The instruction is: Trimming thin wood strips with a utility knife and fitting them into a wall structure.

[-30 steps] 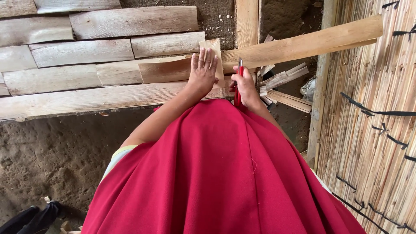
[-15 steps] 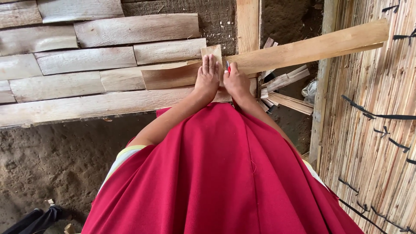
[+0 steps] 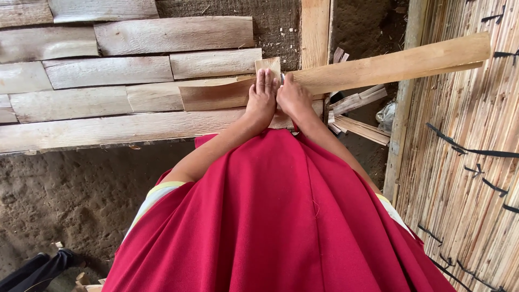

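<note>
Both hands now sit pressed together on the long wooden strip [image 3: 346, 73]; a second back the left hand [image 3: 263, 97] lay flat with spread fingers and the right hand [image 3: 293, 97] held a red tool, which no longer shows. Left hand: palm down on the strip, fingers straight and closed side by side, gripping nothing, just pinning. Right hand: curled at the strip's near edge, touching the left hand; can't tell what it holds, its fingers are hidden under the knuckles. Strip runs from 9 o'clock of the hands up to 2 o'clock, crossing a vertical plank [image 3: 315, 32] at 12 o'clock and resting on the stacked plank platform [image 3: 108, 130].

Doing the step well, as I judge it: keep the flat palm's weight straight down so the strip can't slide, keep both hands close for control, keep fingertips off the working edge.

Materials: strip is thin pale wood, smooth and light on the right half, darker brown on the left. Platform planks are rough-split, grey-white, uneven edges. Offcut scraps [image 3: 357, 116] lie at 3 o'clock. Woven cane wall [image 3: 459, 162] at 4 o'clock, fine vertical slats with black ties. Packed dirt floor [image 3: 70, 200] at 8 o'clock. Red cloth [image 3: 270, 216] covers the lap, smooth weave.
</note>
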